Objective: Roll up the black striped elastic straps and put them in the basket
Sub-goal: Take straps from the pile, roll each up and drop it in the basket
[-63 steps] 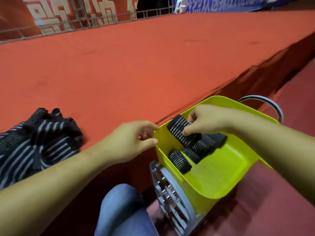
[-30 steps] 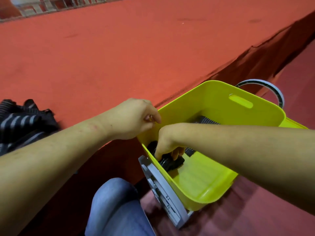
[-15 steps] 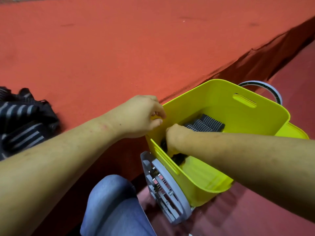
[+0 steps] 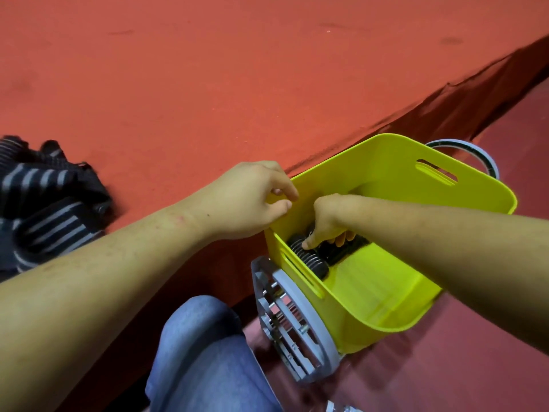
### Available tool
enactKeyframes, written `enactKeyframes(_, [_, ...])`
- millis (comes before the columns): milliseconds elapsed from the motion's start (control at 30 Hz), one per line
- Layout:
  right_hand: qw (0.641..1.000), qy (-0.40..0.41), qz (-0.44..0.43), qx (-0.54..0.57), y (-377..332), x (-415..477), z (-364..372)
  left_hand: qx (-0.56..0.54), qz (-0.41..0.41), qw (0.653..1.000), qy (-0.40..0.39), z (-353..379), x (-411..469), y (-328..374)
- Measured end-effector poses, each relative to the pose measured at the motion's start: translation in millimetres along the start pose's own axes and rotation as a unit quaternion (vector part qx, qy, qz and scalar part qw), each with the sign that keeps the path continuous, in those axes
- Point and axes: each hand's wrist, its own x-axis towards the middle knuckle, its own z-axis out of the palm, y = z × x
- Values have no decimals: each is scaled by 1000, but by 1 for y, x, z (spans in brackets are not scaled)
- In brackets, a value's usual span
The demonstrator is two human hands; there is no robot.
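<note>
Where it carried a roll above the rim two seconds ago, right hand [image 4: 329, 223] now sits deep in yellow plastic basket [image 4: 386, 150], thumb and curled fingers gripping rolled black striped elastic straps [image 4: 307, 258] in its near corner. Left hand [image 4: 252, 200] still pinches the rim. Loose striped straps [image 4: 44, 203]: on red carpeted platform [image 4: 208, 84], left.
</note>
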Motion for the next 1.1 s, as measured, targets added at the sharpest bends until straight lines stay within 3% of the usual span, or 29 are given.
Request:
enactKeyframes(133, [994, -5, -6, 110, 19, 2, -15, 0, 2, 1000, 2, 1, -1, -1])
enactKeyframes(267, [990, -64, -35, 123, 9, -12, 3, -2, 9, 1000, 5, 2, -1, -1])
enactKeyframes(400, [993, -99, -59, -12, -24, -25, 30, -2, 7, 1000, 5, 2, 0, 0])
enactKeyframes(533, [957, -4, -125, -260, -33, -33, 32, -1, 2, 1000, -2, 2, 0, 0])
enactKeyframes(600, [944, 42, -139, -297, -29, -31, 33, -1, 3, 1000, -3, 3, -1, 0])
enactKeyframes(733, [970, 26, -99, -220, -22, -23, 35, -3, 1, 1000, 0, 4, -1, 1])
enactKeyframes(900, [998, -51, -6, 33, -1, -9, 16, -25, 12, 999, 17, -3, -9, 5])
enactKeyframes(1100, [974, 82, -56, 203, 27, -43, -45, -74, -17, 994, 83, -24, -42, 8])
